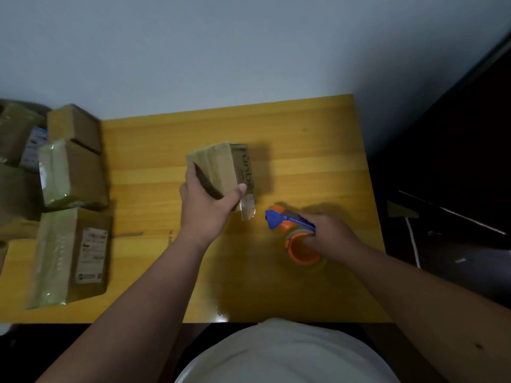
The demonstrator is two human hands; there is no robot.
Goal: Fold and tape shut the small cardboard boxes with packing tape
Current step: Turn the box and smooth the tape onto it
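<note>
Left hand (206,201) fingers are curled around a taped, rectangular cardboard box (221,170) at mid-worktop (318,161); just right of the box, an orange-and-blue plastic tape dispenser (293,233) is gripped by the right hand (331,234).

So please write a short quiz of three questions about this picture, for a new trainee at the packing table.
1. True or false: the left hand grips the cardboard box.
2. Which hand holds the tape dispenser? A left, B right, C neither.
3. Fill in: a loose end of tape hangs from the box's ____ corner.

Key: 1 true. 2 B, the right hand. 3 near.
</note>
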